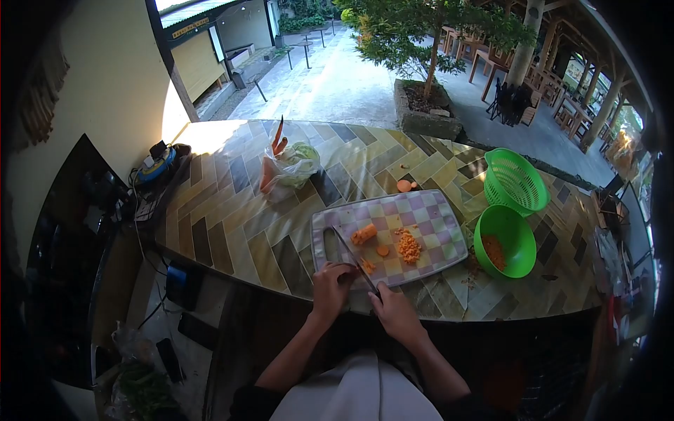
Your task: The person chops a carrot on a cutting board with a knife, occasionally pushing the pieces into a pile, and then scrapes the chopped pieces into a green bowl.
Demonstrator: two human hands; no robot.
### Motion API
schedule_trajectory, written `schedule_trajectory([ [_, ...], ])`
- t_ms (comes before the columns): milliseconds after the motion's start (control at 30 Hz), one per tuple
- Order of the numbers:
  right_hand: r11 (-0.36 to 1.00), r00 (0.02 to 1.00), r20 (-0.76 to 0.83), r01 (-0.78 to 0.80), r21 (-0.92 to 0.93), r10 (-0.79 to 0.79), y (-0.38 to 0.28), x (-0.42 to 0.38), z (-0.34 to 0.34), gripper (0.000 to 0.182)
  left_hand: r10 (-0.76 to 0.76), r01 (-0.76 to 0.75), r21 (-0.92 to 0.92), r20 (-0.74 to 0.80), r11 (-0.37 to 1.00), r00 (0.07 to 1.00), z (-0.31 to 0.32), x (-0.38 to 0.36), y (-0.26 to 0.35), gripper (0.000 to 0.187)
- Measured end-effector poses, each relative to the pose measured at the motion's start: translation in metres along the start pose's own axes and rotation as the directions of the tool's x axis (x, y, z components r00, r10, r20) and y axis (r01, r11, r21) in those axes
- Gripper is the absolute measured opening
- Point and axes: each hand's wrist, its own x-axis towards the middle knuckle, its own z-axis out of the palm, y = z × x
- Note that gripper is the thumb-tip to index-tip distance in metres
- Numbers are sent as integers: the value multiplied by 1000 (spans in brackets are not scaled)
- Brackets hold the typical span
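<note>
My right hand (394, 312) grips a knife (351, 254) by its handle. The blade points away from me and to the left, over a checkered cutting board (439, 263). Beside the blade, at the board's near edge, my left hand (331, 286) has its fingers curled together; what they hold, if anything, is hidden. Small carrot sticks (368, 265) lie just right of the blade. Farther up the board are a carrot chunk (364, 234) and a round carrot slice (382, 250). A heap of diced carrot (408, 248) sits to their right.
Right of the board, a green bowl (523, 242) contains orange bits, with a green colander (516, 181) behind it. A plastic bag (298, 167) with carrots stands at the back left. Carrot ends (405, 186) lie beyond the board. A cable-strewn box (156, 168) occupies the table's left edge.
</note>
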Motion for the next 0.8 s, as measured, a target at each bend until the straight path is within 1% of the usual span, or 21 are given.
schedule_trajectory([
  [67,1000,1000,21,-11,-5,11,0,0,-3,30,7,-7,-9,2,1000,1000,0,0,-1,13],
  [167,996,999,43,-23,-88,27,-2,3,-2,29,13,-12,-29,13,1000,1000,0,0,-2,13],
  [267,993,998,55,-32,-111,38,-6,6,-3,28,10,-10,-31,1,999,1000,1,-1,-3,12],
  [367,980,997,17,-72,-186,77,-17,7,2,27,37,-37,16,-28,999,999,4,-4,-10,12],
  [467,980,997,-13,-82,-180,81,-18,11,9,25,72,-70,43,-42,997,996,3,-4,-7,11],
  [567,998,999,-43,-20,-62,17,-2,15,14,27,70,-68,37,-43,997,997,3,-5,-3,10],
  [667,997,998,-9,66,46,-66,12,15,1,30,59,-57,45,-43,997,997,3,-4,-4,11],
  [800,996,997,49,53,77,-57,10,7,-7,33,26,-24,45,-30,999,999,2,-4,-4,12],
])
